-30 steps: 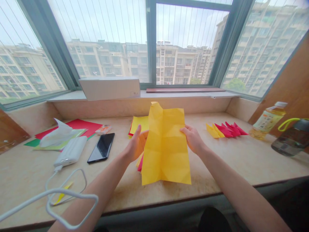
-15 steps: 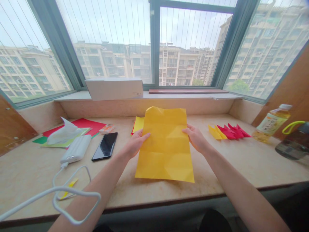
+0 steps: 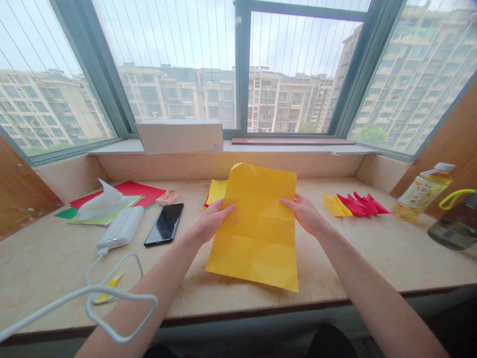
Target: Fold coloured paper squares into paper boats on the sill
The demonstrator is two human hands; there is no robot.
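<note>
A creased sheet of yellow paper (image 3: pixel 257 228) is held up above the counter between both hands. My left hand (image 3: pixel 216 219) pinches its left edge, thumb on the front and fingers behind. At the right edge my right hand (image 3: pixel 303 211) grips the same way. Fold lines cross the sheet and its top left corner is bent. Behind it, partly covered, lies a small stack of yellow and red paper (image 3: pixel 217 190). To the right rest folded yellow paper pieces (image 3: pixel 336 205) and several folded red paper pieces (image 3: pixel 361 204).
Left on the counter (image 3: pixel 55 268) are a black phone (image 3: pixel 164 224), a white power bank (image 3: pixel 121 227) with a looping cable (image 3: pixel 122 296), a tissue pack (image 3: pixel 100 201) and coloured sheets (image 3: pixel 136 191). A drink bottle (image 3: pixel 425 191) and dark cup (image 3: pixel 454 223) stand right. A white box (image 3: pixel 181 136) sits on the sill.
The yellow sheet has tilted clockwise, its top shifting right and its lower right corner dropping slightly. Both hands still grip its edges. The view has shifted a little.
</note>
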